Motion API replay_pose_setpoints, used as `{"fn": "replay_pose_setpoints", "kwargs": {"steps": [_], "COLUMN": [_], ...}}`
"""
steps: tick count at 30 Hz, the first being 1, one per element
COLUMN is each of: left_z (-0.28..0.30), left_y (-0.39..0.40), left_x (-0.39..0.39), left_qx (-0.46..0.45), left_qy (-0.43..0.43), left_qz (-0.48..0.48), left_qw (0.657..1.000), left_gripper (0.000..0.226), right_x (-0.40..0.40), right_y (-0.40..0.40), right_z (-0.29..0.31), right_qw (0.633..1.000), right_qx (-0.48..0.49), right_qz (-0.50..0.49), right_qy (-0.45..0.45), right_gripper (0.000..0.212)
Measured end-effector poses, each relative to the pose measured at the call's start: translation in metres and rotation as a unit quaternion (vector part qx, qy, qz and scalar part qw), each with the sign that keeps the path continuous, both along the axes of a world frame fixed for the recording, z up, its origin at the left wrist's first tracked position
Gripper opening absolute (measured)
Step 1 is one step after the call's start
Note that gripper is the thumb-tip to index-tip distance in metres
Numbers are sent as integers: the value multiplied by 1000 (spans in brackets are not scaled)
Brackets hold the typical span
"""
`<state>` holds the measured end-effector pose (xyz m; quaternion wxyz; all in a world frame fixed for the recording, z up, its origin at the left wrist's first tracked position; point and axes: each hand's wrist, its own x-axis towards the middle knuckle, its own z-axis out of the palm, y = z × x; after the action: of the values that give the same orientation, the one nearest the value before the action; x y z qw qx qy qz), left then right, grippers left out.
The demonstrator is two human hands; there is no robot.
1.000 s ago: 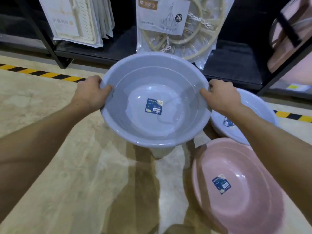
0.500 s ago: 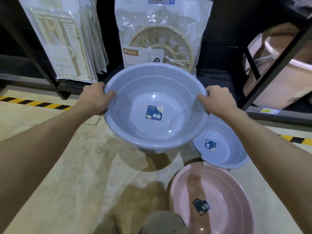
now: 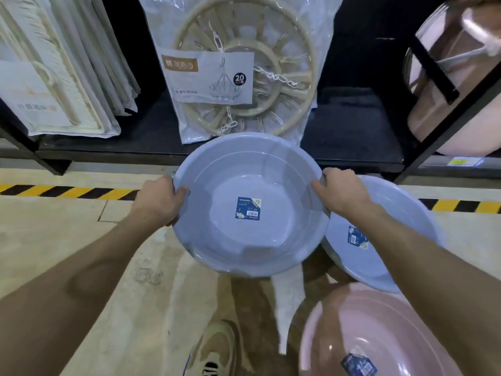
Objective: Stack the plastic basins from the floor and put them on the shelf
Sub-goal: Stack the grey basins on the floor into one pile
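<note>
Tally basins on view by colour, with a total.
Blue: 2, held basin and floor basin
Pink: 1, pink basin on the floor
Total: 3

Held blue basin (image 3: 249, 204) lower, nearer shelf (image 3: 352, 147)

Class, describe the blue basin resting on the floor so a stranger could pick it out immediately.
Start at the black shelf, then drop to the floor below its right end. The blue basin lies there, under the right hand. Unlike the held blue basin or the pink basin, nobody grips it.
</note>
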<state>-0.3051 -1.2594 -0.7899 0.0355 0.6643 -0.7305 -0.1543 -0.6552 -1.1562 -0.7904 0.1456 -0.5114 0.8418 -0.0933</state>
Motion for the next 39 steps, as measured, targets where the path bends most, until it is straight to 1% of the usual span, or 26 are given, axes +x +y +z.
{"fn": "replay_pose_setpoints", "kwargs": {"steps": [5, 8, 10, 12, 14, 17, 23, 28, 32, 35, 39], "left_z": [-66, -93, -107, -118, -123, -125, -131, -139, -142, -141, -141], "left_y": [-19, -29, -31, -31, -32, -33, -34, -31, -27, -24, -10], "left_x": [5, 8, 10, 10, 8, 3, -2, 1, 1, 3, 10], "left_qx": [9, 9, 28, 42, 51, 69, 94, 88, 105, 114, 109], "left_qy": [5, -16, -22, -9, -8, -8, 3, 0, 7, 4, -8], "left_qz": [-4, -4, 4, 13, 22, 30, 35, 23, 14, 8, 4], "left_qw": [1000, 1000, 999, 999, 998, 997, 995, 996, 994, 993, 994], "left_gripper": [38, 35, 35, 36, 37, 36, 31, 36, 37, 39, 50], "right_x": [3, 5, 8, 9, 9, 8, 7, 7, 7, 7, 9], "right_y": [-21, -30, -33, -33, -34, -35, -37, -34, -32, -33, -26], "right_z": [-58, -84, -97, -107, -115, -121, -125, -132, -136, -135, -133], "right_qw": [999, 999, 998, 997, 996, 995, 992, 994, 992, 990, 989], "right_qx": [30, 33, 51, 64, 78, 89, 111, 87, 112, 122, 133], "right_qz": [20, 29, 32, 27, 23, 23, 22, 15, 10, 9, 0], "right_qy": [15, 27, 34, 30, 31, 43, 62, 63, 55, 71, 64], "right_gripper": [33, 35, 31, 26, 23, 24, 34, 36, 35, 38, 43]}}
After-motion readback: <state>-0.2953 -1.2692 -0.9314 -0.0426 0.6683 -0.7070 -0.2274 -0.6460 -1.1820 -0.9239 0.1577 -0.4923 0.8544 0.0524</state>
